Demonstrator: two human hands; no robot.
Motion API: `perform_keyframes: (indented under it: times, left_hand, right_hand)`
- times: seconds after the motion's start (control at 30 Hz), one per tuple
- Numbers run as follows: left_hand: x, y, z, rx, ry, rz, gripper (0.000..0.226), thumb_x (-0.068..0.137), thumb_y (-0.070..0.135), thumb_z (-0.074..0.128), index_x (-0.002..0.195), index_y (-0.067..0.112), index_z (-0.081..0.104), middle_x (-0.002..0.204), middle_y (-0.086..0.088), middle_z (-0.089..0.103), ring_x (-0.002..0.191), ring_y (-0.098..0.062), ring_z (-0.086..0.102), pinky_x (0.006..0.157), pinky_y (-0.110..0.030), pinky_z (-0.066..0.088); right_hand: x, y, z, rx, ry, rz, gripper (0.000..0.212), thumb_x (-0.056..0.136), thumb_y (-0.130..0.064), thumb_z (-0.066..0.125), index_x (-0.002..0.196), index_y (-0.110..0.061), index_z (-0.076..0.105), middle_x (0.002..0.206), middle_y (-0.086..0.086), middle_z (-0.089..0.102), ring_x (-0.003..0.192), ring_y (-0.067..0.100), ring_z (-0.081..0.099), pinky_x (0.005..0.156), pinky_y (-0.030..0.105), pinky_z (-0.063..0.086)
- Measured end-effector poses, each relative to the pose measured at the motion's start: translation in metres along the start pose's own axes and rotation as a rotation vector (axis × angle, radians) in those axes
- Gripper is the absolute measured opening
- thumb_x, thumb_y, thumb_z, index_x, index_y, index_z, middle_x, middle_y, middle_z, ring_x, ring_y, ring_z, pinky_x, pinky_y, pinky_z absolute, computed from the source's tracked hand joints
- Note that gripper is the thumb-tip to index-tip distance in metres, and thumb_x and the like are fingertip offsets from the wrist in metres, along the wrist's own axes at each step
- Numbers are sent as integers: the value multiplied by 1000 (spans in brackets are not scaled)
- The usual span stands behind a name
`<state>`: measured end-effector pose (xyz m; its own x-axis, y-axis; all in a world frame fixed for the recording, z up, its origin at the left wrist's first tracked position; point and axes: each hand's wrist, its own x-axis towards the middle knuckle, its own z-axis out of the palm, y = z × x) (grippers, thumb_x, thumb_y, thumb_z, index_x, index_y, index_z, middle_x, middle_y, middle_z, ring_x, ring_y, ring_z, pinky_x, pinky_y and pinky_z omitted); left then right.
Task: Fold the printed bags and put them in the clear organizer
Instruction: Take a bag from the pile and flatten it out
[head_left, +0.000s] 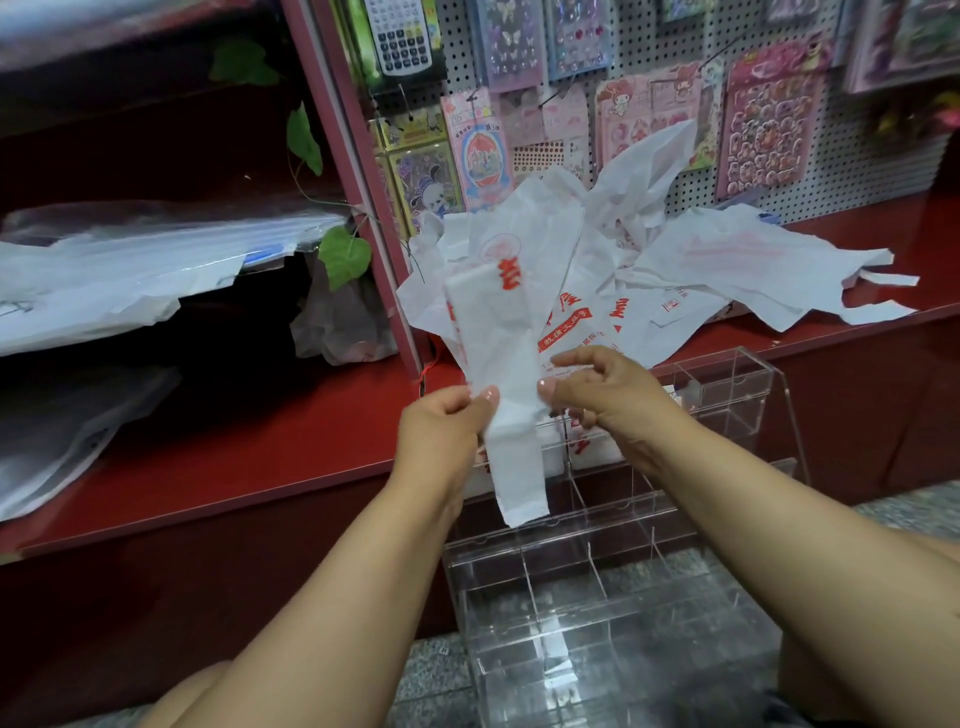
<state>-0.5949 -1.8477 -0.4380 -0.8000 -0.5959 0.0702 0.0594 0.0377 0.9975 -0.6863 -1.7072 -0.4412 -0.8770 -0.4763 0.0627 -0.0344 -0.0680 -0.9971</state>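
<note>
pinching the long white bag (511, 364) by both edges, the left hand (441, 423) and right hand (597, 395) could let its slippery fold spring open.

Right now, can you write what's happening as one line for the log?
step: folding | left hand: pinches printed bag | right hand: pinches printed bag | clear organizer: below hands | loose bags: piled on red shelf

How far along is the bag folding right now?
Early on. A few folded bags seem to sit in the organizer. Left hand and right hand pinch one bag, folded into a strip. The pile on the shelf is still unfolded.
</note>
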Motion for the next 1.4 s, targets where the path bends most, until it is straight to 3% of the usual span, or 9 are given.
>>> perform_keyframes:
  times: [0.2, 0.33, 0.43, 0.53, 0.67, 0.83, 1.07, 1.23, 1.4]
  left_hand:
    - [6, 12, -1, -121, 28, 2, 19, 90, 8, 67, 71, 11, 72, 74, -8, 73, 69, -22, 66, 68, -33, 54]
    - [7, 11, 0, -106, 19, -9, 22, 87, 12, 70, 65, 13, 71, 64, -1, 67, 60, -17, 57, 59, -25, 46]
    - [4, 10, 1, 6, -19, -11, 27, 88, 12, 70, 61, 15, 67, 50, 11, 57, 47, -4, 48, 51, -18, 37]
    - [-2, 7, 0, 104, -87, 26, 27, 90, 9, 66, 63, 9, 63, 44, 14, 50, 37, 3, 39, 42, -11, 32]
    - [-9, 1, -1, 216, -137, 98, 42, 90, 8, 67, 51, 8, 51, 44, 8, 40, 37, -2, 29, 43, -14, 27]
    - [-13, -5, 0, 269, -135, 89, 22, 88, 10, 70, 70, -2, 64, 56, -6, 52, 44, -9, 40, 50, -16, 35]
    - [-10, -6, -2, 328, -57, 13, 31, 82, 25, 77, 103, 16, 55, 74, 2, 63, 62, -8, 58, 61, -20, 45]
    - [-4, 17, -4, 153, -202, -349, 27, 87, 33, 70, 78, 10, 59, 45, 7, 46, 34, -4, 31, 35, -15, 17]
    - [2, 25, 2, -155, -226, -521, 21, 90, 23, 66, 75, 16, 53, 44, 7, 48, 30, 1, 37, 28, -9, 20]
  right_hand:
    - [-10, 13, 11, -113, -314, 86, 20, 83, -3, 70, 94, -19, 64, 58, 6, 63, 40, 9, 50, 41, 18, 40]
    - [-4, 21, 13, 7, -288, 122, 8, 88, 5, 59, 85, -1, 64, 65, 9, 68, 56, 13, 63, 54, 19, 52]
    - [1, 20, 8, 215, -259, 172, 23, 85, 18, 44, 93, 11, 64, 75, 15, 71, 73, 21, 66, 64, 22, 57]
    - [3, 17, 5, 521, -265, 191, 41, 78, 4, 38, 111, 25, 51, 99, 28, 64, 87, 31, 65, 65, 33, 58]
    - [3, 15, 5, 566, -241, 186, 42, 84, -22, 60, 113, 9, 58, 100, 24, 67, 88, 30, 68, 70, 37, 59]
    - [4, 20, 6, 294, -167, 131, 17, 87, -2, 61, 102, 5, 67, 97, 17, 73, 91, 30, 70, 75, 33, 57]
    - [5, 22, 3, 145, -42, -40, 55, 79, 8, 68, 128, -12, 54, 101, 13, 73, 92, 29, 71, 80, 41, 57]
    - [5, 21, -1, -44, -54, -146, 63, 74, 1, 74, 127, -26, 53, 87, 7, 74, 85, 29, 71, 81, 49, 57]
    - [3, 20, 0, -137, -78, -196, 60, 72, -4, 78, 116, -37, 53, 88, 13, 72, 88, 35, 68, 73, 41, 55]
